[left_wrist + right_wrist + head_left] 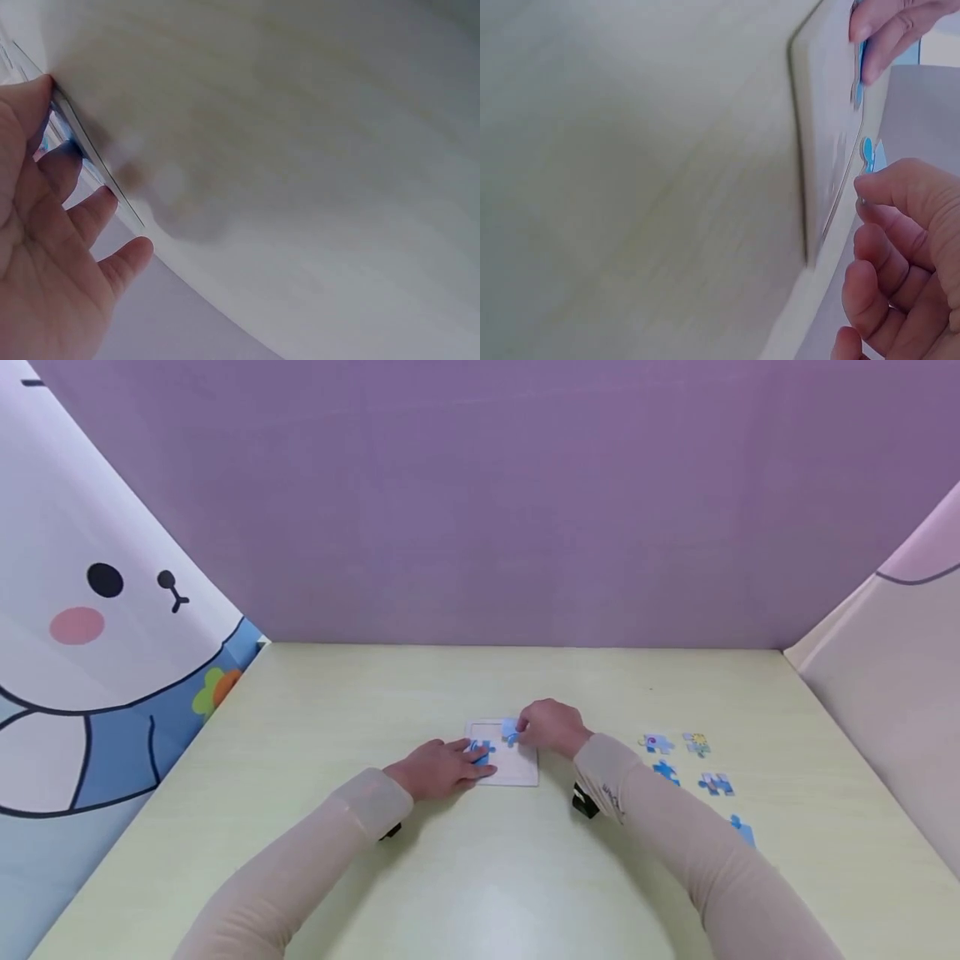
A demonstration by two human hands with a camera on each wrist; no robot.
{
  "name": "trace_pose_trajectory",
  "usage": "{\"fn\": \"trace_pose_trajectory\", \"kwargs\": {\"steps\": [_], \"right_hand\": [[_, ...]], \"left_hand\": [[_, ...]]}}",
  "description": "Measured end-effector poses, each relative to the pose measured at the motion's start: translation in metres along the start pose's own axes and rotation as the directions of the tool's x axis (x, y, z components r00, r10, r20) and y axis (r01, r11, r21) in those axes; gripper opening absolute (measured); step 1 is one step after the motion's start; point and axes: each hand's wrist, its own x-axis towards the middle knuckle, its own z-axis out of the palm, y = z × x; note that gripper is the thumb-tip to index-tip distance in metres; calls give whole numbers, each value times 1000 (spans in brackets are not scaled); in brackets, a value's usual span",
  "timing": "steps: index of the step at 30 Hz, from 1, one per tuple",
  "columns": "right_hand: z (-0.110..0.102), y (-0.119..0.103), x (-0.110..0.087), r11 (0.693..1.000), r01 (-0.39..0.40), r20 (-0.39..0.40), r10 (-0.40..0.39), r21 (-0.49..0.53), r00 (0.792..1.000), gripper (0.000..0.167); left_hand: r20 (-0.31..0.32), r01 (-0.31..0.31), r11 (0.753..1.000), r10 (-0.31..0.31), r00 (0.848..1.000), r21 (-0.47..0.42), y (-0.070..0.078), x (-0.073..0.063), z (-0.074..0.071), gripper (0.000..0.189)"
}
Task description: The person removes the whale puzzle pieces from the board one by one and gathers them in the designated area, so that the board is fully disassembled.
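A square white puzzle tray point(517, 770) with a raised rim lies on the table between the two hands. My left hand point(437, 768) rests on its left side, fingers spread and fairly straight. Those fingers touch a blue jigsaw piece point(481, 748) lying in the tray and partly cover it. Over the tray's upper right corner, my right hand point(553, 727) pinches a light blue jigsaw piece point(510, 732) between thumb and forefinger. In the right wrist view that pinched piece point(868, 156) is seen edge-on, apart from the tray's surface.
Several loose jigsaw pieces lie to the right: a blue one with a pink swirl point(658, 743), one with a yellow sun point(697, 743), a blue one point(665, 771), a multicoloured one point(717, 783) and another blue one point(742, 830) beside the right sleeve. A purple wall point(525, 510) stands behind the table.
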Motion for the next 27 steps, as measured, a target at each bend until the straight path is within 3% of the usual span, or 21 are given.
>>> {"fn": "trace_pose_trajectory", "kwargs": {"steps": [8,17,27], "right_hand": [[-12,24,-15,999,11,6,-11,-44,1000,16],[-19,49,-28,998,17,-13,-18,-53,1000,16],[-26,77,-44,999,1,-26,-3,-52,1000,17]], "left_hand": [[45,31,999,-30,999,-32,1,3,-3,42],[22,10,1000,-9,1000,-24,2,4,0,40],[-96,-65,998,66,993,12,-4,1,7,37]]}}
